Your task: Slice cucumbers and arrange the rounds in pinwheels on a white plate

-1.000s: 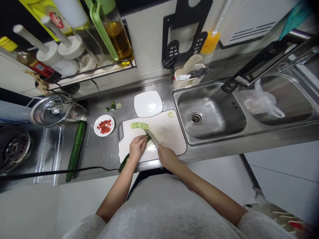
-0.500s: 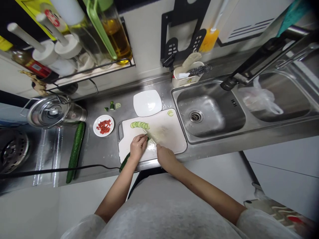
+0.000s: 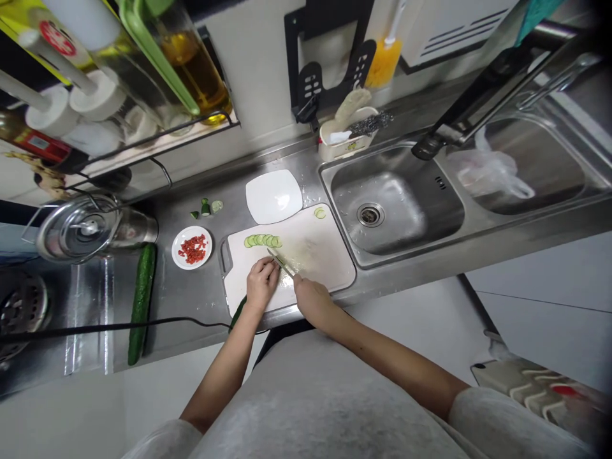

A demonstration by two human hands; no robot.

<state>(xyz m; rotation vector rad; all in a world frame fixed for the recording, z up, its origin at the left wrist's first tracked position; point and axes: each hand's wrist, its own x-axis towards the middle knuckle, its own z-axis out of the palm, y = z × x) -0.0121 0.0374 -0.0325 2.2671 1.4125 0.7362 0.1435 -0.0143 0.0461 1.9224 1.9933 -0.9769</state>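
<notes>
My left hand is closed with bent fingers over a cucumber on the white cutting board. Most of that cucumber is hidden under the hand, but its dark green end shows by the wrist at the board's lower left edge. In my closed right hand is a knife, its blade slanting up to the left, close by my left fingertips. A row of thin cucumber slices lies just beyond the blade. A couple more slices rest near the board's far right corner.
Behind the board stands a white square plate. Left of it are a small plate of chopped red pieces, cucumber ends, a whole cucumber and a black cord. A sink with a faucet adjoins on the right.
The whole view has shifted slightly, so the counter things appear farther left. The knife's blade has changed its angle a little beside my left fingers. Both hands keep their holds.
</notes>
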